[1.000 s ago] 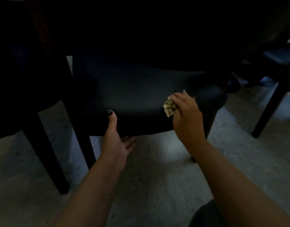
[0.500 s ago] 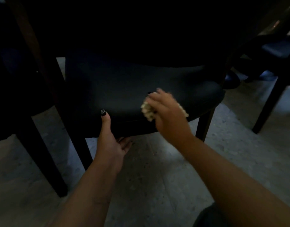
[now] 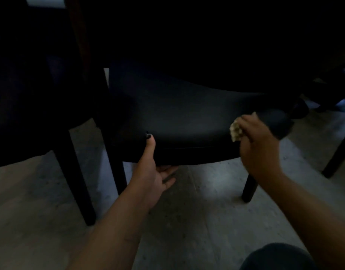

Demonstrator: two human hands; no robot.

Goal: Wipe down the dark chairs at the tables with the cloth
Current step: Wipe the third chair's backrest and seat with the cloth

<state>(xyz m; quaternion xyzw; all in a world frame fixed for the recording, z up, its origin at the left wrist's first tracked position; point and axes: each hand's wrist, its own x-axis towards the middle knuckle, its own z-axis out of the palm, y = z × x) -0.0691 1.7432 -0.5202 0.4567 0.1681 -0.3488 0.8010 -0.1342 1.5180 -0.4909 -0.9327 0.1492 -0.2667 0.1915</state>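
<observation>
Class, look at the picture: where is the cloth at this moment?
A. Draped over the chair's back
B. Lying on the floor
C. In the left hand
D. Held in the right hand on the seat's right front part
D: the right hand presses the cloth onto the chair seat, while the left hand grips the seat's front edge.

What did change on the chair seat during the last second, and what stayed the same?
The right hand swept the cloth left across the seat, then back toward its right front edge. The left hand stayed gripping the front edge, thumb on top, fingers underneath. The chair kept its place.
</observation>
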